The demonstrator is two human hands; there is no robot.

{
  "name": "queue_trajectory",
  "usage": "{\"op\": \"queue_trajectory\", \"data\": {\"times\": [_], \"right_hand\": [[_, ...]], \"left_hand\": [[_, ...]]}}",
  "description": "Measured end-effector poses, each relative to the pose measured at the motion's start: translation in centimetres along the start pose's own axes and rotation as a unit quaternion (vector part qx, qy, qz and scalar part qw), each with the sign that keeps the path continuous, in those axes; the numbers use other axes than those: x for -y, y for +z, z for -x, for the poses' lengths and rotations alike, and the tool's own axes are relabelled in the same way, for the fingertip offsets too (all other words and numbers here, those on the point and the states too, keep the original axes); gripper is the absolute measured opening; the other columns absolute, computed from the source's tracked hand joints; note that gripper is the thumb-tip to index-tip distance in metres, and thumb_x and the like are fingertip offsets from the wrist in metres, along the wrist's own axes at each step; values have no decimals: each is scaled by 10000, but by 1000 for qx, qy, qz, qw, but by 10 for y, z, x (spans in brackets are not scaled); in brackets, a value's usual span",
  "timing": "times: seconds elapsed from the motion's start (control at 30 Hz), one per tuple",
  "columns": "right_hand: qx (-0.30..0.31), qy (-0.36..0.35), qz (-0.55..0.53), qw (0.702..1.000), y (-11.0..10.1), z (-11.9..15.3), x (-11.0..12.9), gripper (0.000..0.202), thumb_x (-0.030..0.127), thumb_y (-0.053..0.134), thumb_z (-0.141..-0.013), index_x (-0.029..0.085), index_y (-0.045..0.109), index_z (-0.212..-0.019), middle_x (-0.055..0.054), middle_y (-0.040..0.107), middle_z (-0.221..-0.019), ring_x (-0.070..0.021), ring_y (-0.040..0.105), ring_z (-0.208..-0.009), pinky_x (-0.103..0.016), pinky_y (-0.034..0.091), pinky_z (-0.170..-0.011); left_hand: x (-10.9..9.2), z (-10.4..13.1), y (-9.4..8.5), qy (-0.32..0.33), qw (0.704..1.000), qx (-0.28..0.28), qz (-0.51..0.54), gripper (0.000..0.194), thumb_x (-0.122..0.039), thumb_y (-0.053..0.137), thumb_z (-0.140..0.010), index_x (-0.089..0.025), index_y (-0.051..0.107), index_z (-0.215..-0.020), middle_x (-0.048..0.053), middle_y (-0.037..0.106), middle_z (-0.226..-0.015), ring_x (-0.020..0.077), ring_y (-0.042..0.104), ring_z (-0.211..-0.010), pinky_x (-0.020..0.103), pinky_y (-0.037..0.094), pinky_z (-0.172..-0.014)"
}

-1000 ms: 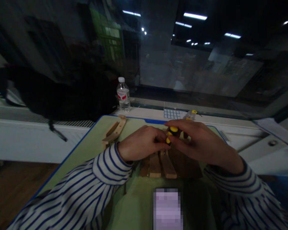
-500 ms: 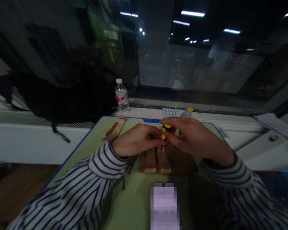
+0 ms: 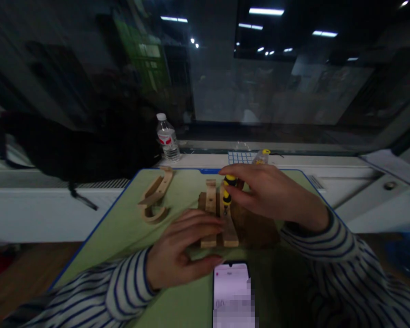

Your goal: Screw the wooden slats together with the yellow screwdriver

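Observation:
My right hand grips a yellow and black screwdriver, its tip pointing down at the right wooden strip. My left hand has its fingers apart and reaches over the left wooden strip; the fingertips are near or on the right strip, contact unclear. Both strips lie side by side on a dark brown board. Curved wooden pieces rest on the green table at the left.
A phone lies near the front of the green table. Behind the table, a water bottle, a blue grid sheet and a clear bag are on the sill. A black bag is at the left.
My left hand has left the screwdriver, moved down and left, and spread its fingers. The screwdriver now stands more upright in my right hand. The view has shifted slightly.

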State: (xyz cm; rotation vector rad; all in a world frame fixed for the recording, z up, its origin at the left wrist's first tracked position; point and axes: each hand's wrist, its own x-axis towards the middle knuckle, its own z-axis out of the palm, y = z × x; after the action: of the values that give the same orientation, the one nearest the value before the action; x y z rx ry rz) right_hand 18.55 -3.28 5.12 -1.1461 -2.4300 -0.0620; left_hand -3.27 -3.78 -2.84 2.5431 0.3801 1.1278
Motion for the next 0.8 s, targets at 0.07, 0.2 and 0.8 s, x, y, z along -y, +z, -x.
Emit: {"op": "queue_trajectory", "data": {"times": [0.07,0.2,0.8], "right_hand": [[-14,-11,2,1000,0,1,-1,315,271,483,-896,147,566,-1174,-59,673,-1096,-199,627,-950,-332,441,-855],[-26,-28,-7,999,0,1,-2,318,244,495,-890,117,559,-1175,-81,671,-1085,-176,638,-912,-304,463,-833],[-12,-17,-10,1000,-2,2,3,225,251,490,-901,207,562,-1109,-25,679,-1037,-151,641,-890,-260,464,-782]], "left_hand": [[2,4,8,34,999,-18,-14,433,-292,720,-723,-154,584,-1110,120,677,-1047,222,619,-985,374,520,-831],[8,6,19,48,998,-41,-28,396,-311,723,-733,-165,594,-1078,103,695,-1017,209,633,-986,363,520,-865],[11,9,27,35,998,-58,0,179,-226,642,-810,-172,633,-980,47,716,-951,155,662,-927,315,546,-869]]}}
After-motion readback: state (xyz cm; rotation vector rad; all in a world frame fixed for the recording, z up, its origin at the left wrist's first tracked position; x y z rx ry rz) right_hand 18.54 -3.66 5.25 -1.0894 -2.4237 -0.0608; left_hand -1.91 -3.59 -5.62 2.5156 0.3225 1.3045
